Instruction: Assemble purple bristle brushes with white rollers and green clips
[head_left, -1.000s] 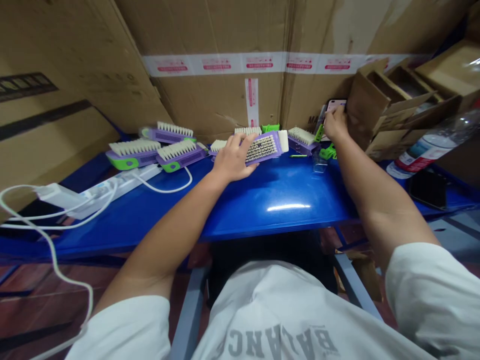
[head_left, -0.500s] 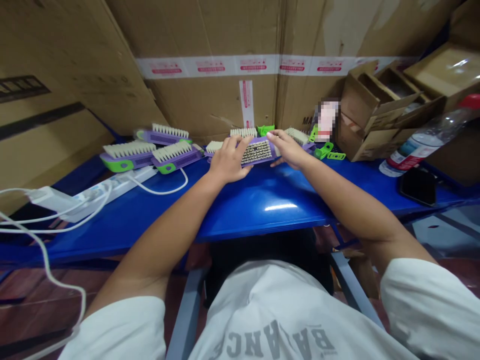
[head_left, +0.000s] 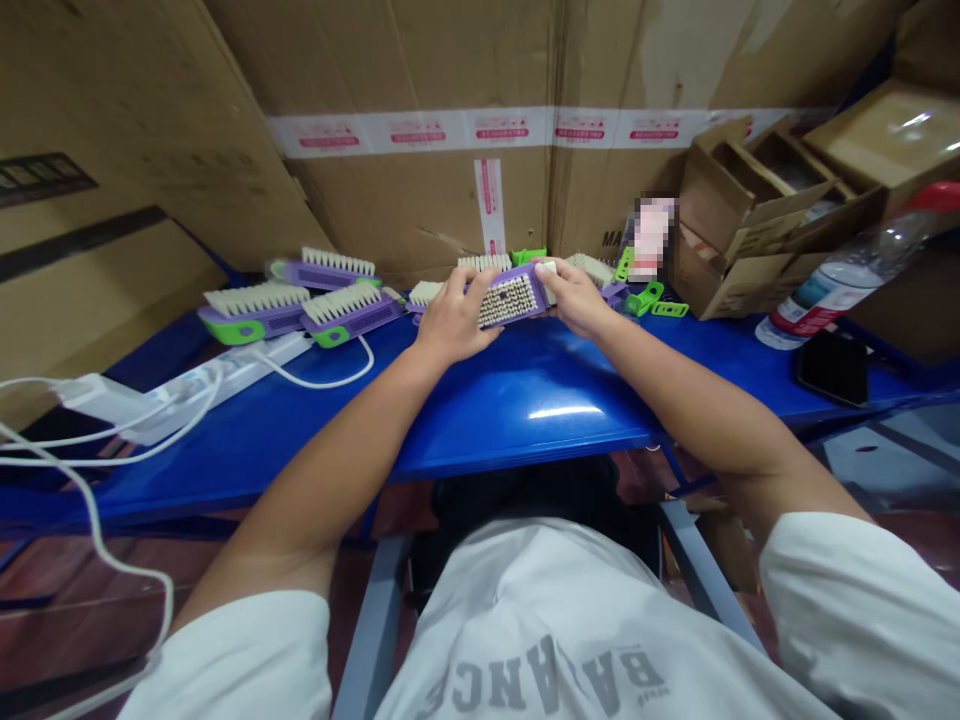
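My left hand [head_left: 454, 320] and my right hand [head_left: 577, 298] both grip a purple scrubbing brush [head_left: 510, 297] just above the blue table's back part. Its face of short pale bristles set in dark holes points toward me. My left hand wraps its left end, and my right fingers pinch its right end, where a cream piece [head_left: 550, 268] shows. Behind my hands lie more brushes with white bristles. Among them are a purple-and-green brush [head_left: 255, 312] and a purple one [head_left: 349, 315], both to the left of my hands.
The blue table [head_left: 525, 400] holds a white power strip [head_left: 225, 380] with cables, green plastic clips [head_left: 645, 297], a blurred phone [head_left: 651, 238], a black phone [head_left: 832, 367] and a plastic bottle [head_left: 847, 285]. Cardboard trays [head_left: 750, 220] stand at right, large cartons behind.
My right hand has come from the upright phone at the back to the brush's right end. The brush is now raised and tilted between both hands.
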